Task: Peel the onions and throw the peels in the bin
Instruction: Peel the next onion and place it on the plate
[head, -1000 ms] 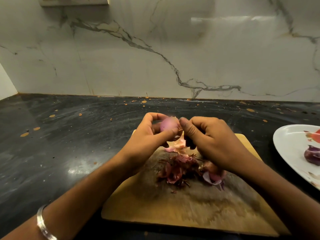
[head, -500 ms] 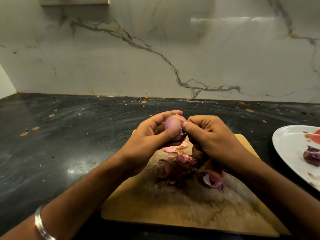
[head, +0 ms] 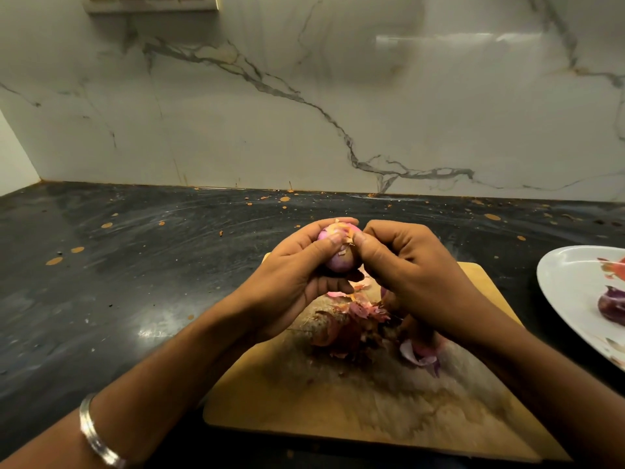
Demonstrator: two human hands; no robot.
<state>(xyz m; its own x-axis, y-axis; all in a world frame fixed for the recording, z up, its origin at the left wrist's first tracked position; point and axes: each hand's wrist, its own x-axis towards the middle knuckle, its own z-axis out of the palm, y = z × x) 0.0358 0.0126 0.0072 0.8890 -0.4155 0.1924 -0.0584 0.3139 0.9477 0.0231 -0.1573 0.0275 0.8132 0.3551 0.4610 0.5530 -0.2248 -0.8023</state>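
Note:
A small pink onion [head: 340,257] is held above the wooden cutting board [head: 355,401]. My left hand [head: 297,275] grips it, thumb across its front and fingers curled over the top and underneath. My right hand [head: 409,272] pinches a loose orange flake of peel [head: 348,235] at the onion's top right with thumb and fingertip. A pile of pink and brown peels [head: 358,319] lies on the board just below both hands. No bin is in view.
A white plate [head: 568,292] at the right edge holds a dark purple onion [head: 612,306] and red scraps. The black countertop [head: 135,265] is stained and speckled. A marble wall [head: 304,113] stands behind it.
My left hand has turned the onion so more of its side shows. My right thumb and finger have closed on a flake of peel at its top.

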